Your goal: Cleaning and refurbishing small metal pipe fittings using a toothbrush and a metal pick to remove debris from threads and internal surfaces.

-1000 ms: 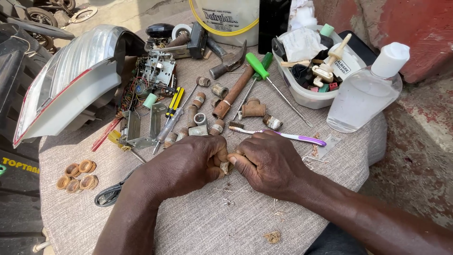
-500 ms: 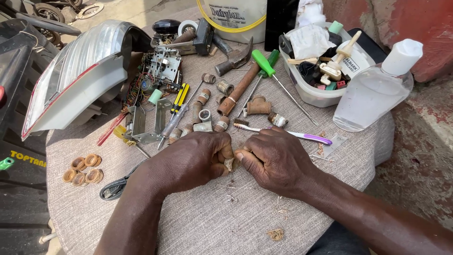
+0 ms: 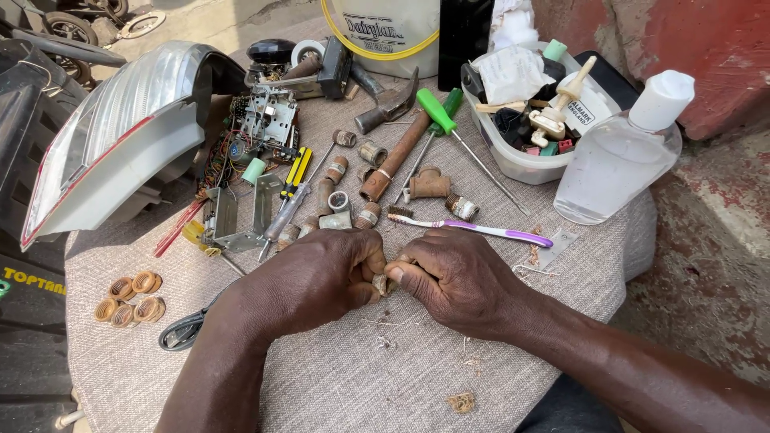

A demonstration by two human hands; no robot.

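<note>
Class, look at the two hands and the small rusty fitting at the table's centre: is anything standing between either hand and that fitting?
Nothing visible does. The left hand and right hand both already pinch the small rusty fitting between their fingertips. The toothbrush lies just beyond them, clear of the grip.

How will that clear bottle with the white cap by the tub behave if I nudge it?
The clear bottle lies on its side on the cloth, so it probably rolls rather than tips. It looks like thin plastic with little inside: likely light, somewhat squashy, smooth to hold.
</note>
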